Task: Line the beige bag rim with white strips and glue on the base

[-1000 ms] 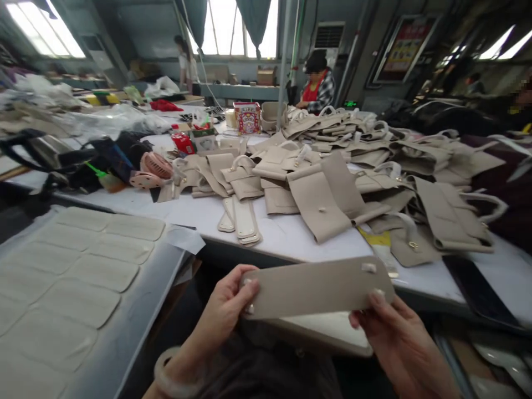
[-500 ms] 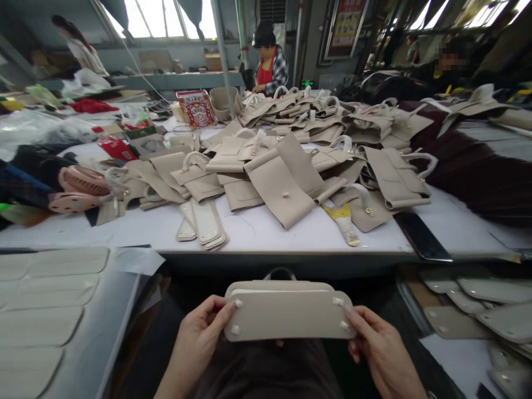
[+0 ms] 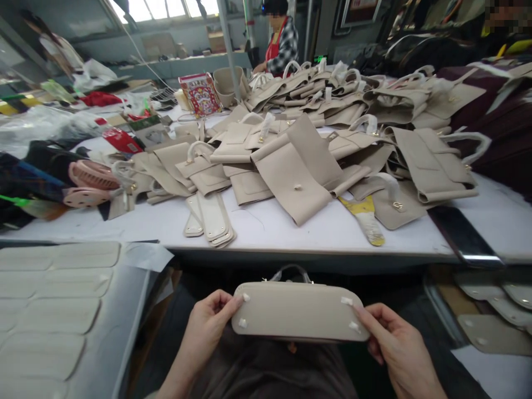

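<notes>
A beige bag base panel [image 3: 297,313] with rounded ends lies face up over my lap, a white-wrapped stud near each corner. My left hand [image 3: 210,324] pinches its left end between thumb and fingers. At the other end, my right hand [image 3: 393,332] grips the panel, thumb on top and fingers underneath. The panel covers a beige handbag, whose wrapped carrying handle [image 3: 291,270] sticks out behind the far edge. The rest of that bag is mostly hidden beneath the panel.
Beige handbag pieces [image 3: 291,172] heap across the white table [image 3: 137,230]. Several loose base panels [image 3: 211,219] lie near its front edge, with a yellow-and-white glove [image 3: 366,219] and a phone [image 3: 463,235]. Further panels [image 3: 54,307] cover a left-hand surface; others [image 3: 494,332] lie at right. A person in red [image 3: 278,41] works behind.
The panel has moved back over the bag, so the white strip along its far edge no longer shows. Both hands keep hold of the ends. The view has tilted down and turned slightly.
</notes>
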`<state>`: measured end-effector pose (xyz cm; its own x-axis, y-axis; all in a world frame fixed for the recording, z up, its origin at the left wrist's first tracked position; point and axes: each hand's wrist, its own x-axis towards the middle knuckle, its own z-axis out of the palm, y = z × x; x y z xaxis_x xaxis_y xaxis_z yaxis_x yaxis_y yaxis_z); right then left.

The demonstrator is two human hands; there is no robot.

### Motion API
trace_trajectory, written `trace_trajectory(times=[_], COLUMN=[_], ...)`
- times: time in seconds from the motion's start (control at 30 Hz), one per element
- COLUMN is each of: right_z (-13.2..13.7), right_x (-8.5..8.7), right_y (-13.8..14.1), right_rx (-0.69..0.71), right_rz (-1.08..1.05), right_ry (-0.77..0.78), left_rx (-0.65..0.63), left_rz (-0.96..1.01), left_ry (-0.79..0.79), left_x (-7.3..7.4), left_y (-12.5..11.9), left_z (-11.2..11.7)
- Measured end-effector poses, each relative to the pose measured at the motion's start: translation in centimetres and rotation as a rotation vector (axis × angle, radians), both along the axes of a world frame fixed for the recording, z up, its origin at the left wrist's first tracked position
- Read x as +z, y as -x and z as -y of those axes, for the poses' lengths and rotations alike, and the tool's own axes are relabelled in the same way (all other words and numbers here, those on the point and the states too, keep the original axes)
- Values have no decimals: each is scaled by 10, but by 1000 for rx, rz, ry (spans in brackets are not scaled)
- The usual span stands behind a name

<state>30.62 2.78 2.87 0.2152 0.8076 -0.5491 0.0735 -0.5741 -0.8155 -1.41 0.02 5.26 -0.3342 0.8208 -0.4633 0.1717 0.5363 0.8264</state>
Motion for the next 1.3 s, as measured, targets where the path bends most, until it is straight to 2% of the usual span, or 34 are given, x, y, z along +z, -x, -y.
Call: trace_trajectory(times=[0.4, 0.6, 0.77, 1.03, 1.3], right_z=[-2, -4, -5, -5, -4], right_x=[-17, -7, -2, -5, -5], right_y=[-10, -4, 1, 4, 3], right_rx=[22, -28, -11, -44, -18], right_rz=[-82, -101, -113, -127, -115], right_ry=[109, 112, 73, 21, 32], left_rx=[71, 41, 31, -38, -75], left_rz=[121, 91, 86, 13, -7], left_ry=[12, 52, 97, 143, 182], left_x=[-6, -7, -7, -13, -20], left_y=[3, 3, 3, 9, 16], left_z=[-5, -5, -5, -7, -6])
